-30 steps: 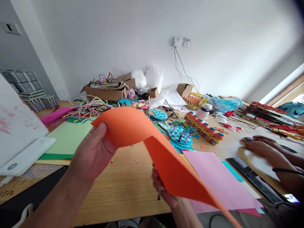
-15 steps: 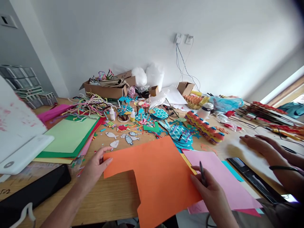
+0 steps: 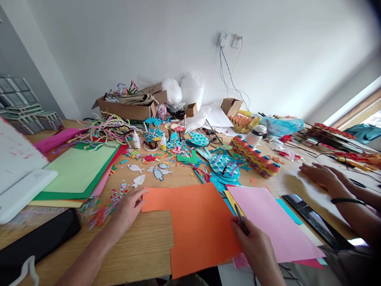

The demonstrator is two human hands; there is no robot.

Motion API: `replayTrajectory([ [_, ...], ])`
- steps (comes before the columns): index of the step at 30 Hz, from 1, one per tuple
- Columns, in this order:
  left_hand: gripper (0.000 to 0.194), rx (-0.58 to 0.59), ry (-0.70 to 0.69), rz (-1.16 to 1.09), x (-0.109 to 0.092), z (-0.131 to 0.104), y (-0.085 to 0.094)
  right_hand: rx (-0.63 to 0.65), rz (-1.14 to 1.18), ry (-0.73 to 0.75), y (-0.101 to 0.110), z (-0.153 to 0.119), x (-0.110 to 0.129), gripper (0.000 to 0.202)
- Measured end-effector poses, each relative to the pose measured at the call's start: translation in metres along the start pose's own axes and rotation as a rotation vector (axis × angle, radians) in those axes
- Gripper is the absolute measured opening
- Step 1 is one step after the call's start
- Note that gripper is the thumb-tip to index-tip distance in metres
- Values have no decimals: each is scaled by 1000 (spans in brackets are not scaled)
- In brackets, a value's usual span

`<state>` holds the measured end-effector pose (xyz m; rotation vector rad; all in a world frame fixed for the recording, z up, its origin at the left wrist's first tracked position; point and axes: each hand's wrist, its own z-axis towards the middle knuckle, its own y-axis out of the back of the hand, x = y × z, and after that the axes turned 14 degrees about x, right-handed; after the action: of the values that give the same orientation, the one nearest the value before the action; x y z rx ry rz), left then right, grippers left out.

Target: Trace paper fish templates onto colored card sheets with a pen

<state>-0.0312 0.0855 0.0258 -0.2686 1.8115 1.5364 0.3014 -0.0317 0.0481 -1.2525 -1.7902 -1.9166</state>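
A sheet of orange paper (image 3: 202, 226) with a notch cut out of its lower left lies at the table's front edge. My left hand (image 3: 129, 206) has its fingers closed at the sheet's left tip. My right hand (image 3: 257, 242) grips a black pen (image 3: 241, 219), its point aimed up and away from me, and the same hand rests at the orange sheet's right edge. Pink paper (image 3: 270, 218) lies beside that hand. Several paper fish cut-outs (image 3: 157, 173) are on the table beyond the orange sheet.
Stacked coloured paper (image 3: 80, 171) and a black phone-like slab (image 3: 41, 242) lie left. Glue bottles (image 3: 136, 140), scraps and blue paper crafts (image 3: 224, 167) crowd the middle. Another person's hands (image 3: 320, 176) rest on white paper at right, near a long black object (image 3: 315, 220).
The orange sheet has been lowered from a tilted, raised position to lie flatter on the table. Both hands came down with it, and the view has shifted slightly.
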Motion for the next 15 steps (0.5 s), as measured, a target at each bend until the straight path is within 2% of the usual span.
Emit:
replayTrajectory([
  [4,31,-139,-99,131,24,-3,0,96,-79,-57,7,2,0,34],
  [6,31,-151,-129,244,35,-10,2,121,-105,-96,11,3,-2,35],
  [11,35,22,-223,548,42,-34,-3,79,-145,-108,12,4,-8,33],
  [15,45,122,-163,665,38,-44,-11,90,-134,-115,9,4,-12,33],
])
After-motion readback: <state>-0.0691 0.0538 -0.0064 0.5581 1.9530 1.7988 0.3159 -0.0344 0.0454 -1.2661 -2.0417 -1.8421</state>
